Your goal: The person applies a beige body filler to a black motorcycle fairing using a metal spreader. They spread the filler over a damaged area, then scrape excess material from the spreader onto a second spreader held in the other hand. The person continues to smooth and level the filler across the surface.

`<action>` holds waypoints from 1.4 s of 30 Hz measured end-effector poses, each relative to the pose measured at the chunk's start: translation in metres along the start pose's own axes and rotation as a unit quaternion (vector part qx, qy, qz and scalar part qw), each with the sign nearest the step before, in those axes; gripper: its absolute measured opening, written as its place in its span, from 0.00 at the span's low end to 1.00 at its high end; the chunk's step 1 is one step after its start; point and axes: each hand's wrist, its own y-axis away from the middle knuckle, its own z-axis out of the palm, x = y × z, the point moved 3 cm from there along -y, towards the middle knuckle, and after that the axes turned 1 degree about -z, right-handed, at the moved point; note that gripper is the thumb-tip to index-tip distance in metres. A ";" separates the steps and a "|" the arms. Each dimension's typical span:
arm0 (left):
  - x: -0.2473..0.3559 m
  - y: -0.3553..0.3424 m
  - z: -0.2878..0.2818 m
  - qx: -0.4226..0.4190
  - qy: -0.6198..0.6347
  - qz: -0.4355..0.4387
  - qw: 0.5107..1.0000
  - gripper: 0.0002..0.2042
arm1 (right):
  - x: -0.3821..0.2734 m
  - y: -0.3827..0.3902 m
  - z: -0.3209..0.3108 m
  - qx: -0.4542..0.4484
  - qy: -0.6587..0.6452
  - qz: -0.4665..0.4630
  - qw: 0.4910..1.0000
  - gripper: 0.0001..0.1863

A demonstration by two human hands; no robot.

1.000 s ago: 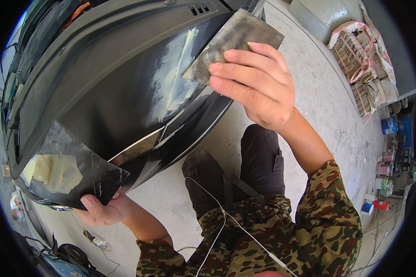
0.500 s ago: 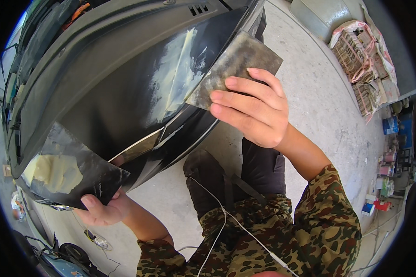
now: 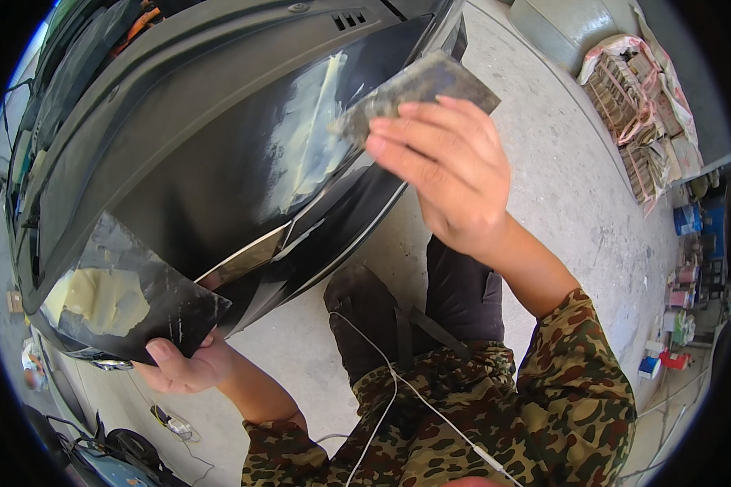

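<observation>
Gray plate [image 3: 443,77] juts past the black panel [image 3: 203,183] edge, over concrete floor [image 3: 568,195].

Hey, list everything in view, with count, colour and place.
Car: 1, black, upper left
Patch: 1, cream, on car
Board: 1, black, lower left
Paste: 1 blob, cream, on board
Plate: 1, grey, right of patch
Floor: 1, grey, beneath
Bundles: several, brown, upper right
Clutter: several, mixed, right edge, lower left
Cable: 1 forked, white, lower centre
Trousers: 1 pair, dark, lower centre
Sleeves: 2, camouflage, lower edge
Left hand: 1, bare, holding board
Right hand: 1, bare, holding plate
</observation>
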 end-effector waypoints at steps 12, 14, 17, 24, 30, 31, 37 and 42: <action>0.022 -0.012 0.039 0.061 -0.043 -0.019 0.997 0.22 | -0.016 0.035 0.008 0.044 0.012 -0.075 0.996 0.11; 0.023 -0.008 0.049 0.088 -0.012 -0.063 0.994 0.25 | -0.011 0.035 0.007 0.056 0.018 -0.079 0.995 0.11; 0.023 -0.012 0.054 0.101 -0.028 -0.048 0.993 0.25 | -0.009 0.031 0.010 0.046 0.018 -0.100 0.994 0.11; 0.025 -0.012 0.047 0.077 -0.036 -0.046 0.995 0.26 | -0.013 0.018 0.017 0.050 -0.006 -0.148 0.988 0.10; 0.020 -0.004 0.036 0.062 -0.036 -0.022 0.997 0.23 | -0.014 0.012 0.020 0.061 -0.015 -0.183 0.981 0.10; 0.018 -0.005 0.034 0.049 -0.058 0.010 0.997 0.21 | -0.014 0.011 0.021 0.056 -0.020 -0.182 0.981 0.10; 0.015 0.001 0.003 0.001 -0.061 -0.042 0.997 0.17 | -0.009 0.015 0.024 0.038 -0.024 -0.186 0.981 0.10; 0.010 0.000 0.007 0.029 -0.084 0.029 0.996 0.19 | -0.002 0.020 0.020 0.025 -0.021 -0.198 0.980 0.10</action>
